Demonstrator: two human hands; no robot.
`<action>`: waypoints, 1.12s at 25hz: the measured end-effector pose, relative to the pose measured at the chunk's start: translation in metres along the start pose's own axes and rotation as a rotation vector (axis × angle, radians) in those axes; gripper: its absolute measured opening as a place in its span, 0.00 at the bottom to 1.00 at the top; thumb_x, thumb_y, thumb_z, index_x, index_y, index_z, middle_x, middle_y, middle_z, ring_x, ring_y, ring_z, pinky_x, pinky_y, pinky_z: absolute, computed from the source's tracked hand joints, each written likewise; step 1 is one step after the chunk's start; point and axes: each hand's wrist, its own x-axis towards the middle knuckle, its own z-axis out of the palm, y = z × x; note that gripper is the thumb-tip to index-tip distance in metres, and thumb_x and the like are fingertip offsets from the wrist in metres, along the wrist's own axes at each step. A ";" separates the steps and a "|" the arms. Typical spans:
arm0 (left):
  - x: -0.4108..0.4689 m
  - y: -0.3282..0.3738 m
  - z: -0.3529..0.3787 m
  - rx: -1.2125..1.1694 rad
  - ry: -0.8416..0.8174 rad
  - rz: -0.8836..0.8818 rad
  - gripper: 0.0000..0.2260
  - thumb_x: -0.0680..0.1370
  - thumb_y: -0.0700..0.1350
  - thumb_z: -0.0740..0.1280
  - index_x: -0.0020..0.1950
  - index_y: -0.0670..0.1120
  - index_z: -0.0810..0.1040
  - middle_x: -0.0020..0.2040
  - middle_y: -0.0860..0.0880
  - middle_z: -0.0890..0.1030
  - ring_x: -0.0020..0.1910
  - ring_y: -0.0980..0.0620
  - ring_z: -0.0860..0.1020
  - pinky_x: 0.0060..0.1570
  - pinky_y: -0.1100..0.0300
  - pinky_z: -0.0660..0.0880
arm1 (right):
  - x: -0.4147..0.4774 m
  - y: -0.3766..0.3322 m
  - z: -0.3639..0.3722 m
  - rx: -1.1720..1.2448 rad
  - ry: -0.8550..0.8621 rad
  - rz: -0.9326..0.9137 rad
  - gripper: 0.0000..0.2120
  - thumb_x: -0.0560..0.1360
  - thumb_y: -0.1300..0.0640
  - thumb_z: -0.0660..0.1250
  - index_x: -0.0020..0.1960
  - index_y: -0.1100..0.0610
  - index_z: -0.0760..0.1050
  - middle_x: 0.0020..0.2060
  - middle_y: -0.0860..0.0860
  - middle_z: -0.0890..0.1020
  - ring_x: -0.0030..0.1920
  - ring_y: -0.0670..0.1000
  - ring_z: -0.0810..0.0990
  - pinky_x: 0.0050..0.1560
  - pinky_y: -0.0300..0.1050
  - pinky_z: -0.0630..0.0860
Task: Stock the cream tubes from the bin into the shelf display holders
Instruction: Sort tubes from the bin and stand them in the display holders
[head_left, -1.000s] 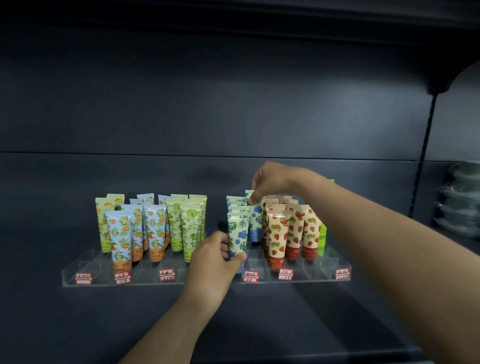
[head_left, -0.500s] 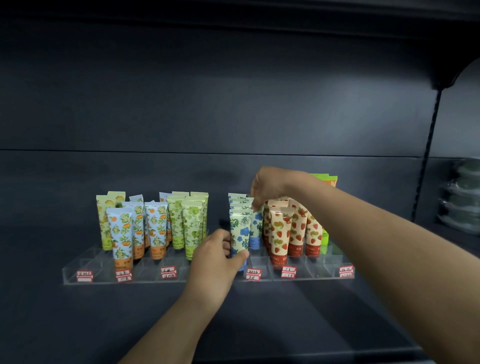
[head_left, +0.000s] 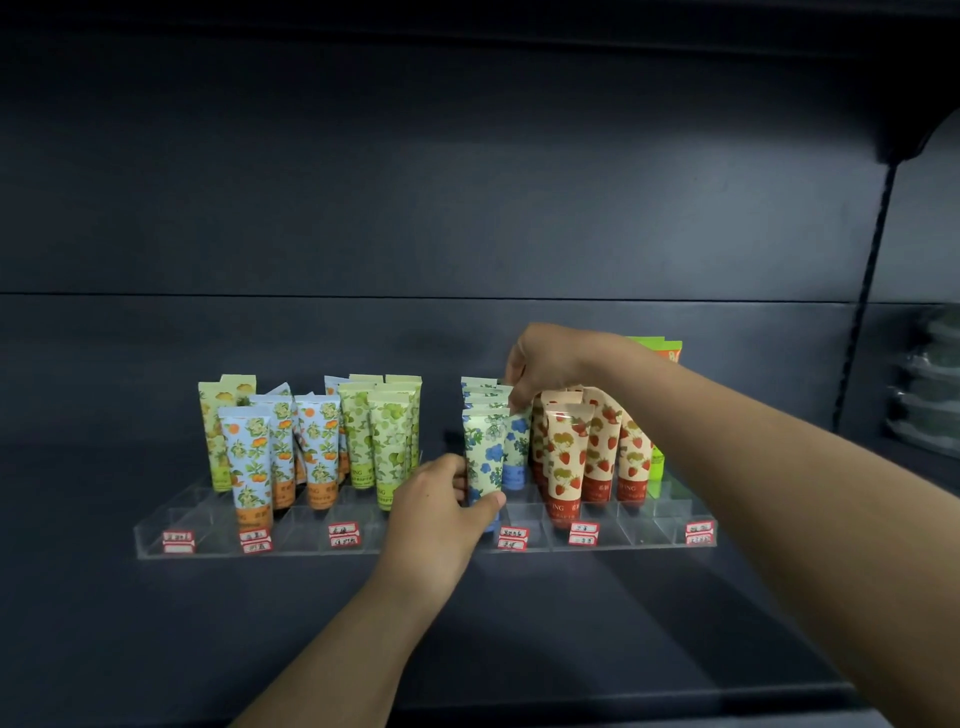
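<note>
A clear acrylic display holder (head_left: 156, 540) with red price tags lies on the dark shelf. Orange-print tubes (head_left: 249, 457), green-print tubes (head_left: 387, 441), blue-flower tubes and strawberry tubes (head_left: 563, 457) stand upright in its slots. My left hand (head_left: 441, 514) grips the lower part of the front blue-flower tube (head_left: 483, 452), thumb on its right side. My right hand (head_left: 540, 364) reaches over the strawberry row and pinches the top of another blue-flower tube (head_left: 517, 441) standing further back. The bin is out of view.
Bright green tubes (head_left: 657, 410) stand at the holder's right end, partly hidden by my right arm. Stacked clear containers (head_left: 930, 389) sit on the neighbouring shelf bay at far right. A dark shelf back panel rises behind the display, and the shelf's front lip runs below.
My right hand has moved the rear blue-flower tube a little lower into its slot. My left hand keeps its grip on the front tube. The camera shifted slightly.
</note>
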 end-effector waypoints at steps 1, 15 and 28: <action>0.000 0.000 0.000 0.001 0.001 0.003 0.10 0.75 0.47 0.69 0.52 0.45 0.74 0.42 0.56 0.72 0.43 0.58 0.72 0.38 0.70 0.66 | 0.000 0.000 0.000 0.003 0.001 0.001 0.15 0.68 0.55 0.74 0.53 0.60 0.80 0.44 0.48 0.79 0.46 0.49 0.75 0.47 0.42 0.69; 0.000 0.000 0.001 -0.047 0.036 -0.001 0.15 0.73 0.49 0.70 0.56 0.43 0.75 0.46 0.53 0.74 0.47 0.57 0.73 0.46 0.66 0.68 | -0.003 0.004 0.003 0.034 0.101 -0.010 0.09 0.70 0.55 0.72 0.49 0.58 0.81 0.43 0.49 0.81 0.48 0.50 0.77 0.49 0.42 0.72; -0.019 0.021 -0.031 0.056 0.245 0.170 0.15 0.77 0.41 0.61 0.63 0.42 0.72 0.60 0.47 0.74 0.62 0.50 0.71 0.59 0.64 0.64 | -0.071 -0.018 0.006 0.112 0.451 0.096 0.18 0.76 0.45 0.62 0.58 0.56 0.76 0.55 0.54 0.80 0.57 0.57 0.75 0.59 0.52 0.73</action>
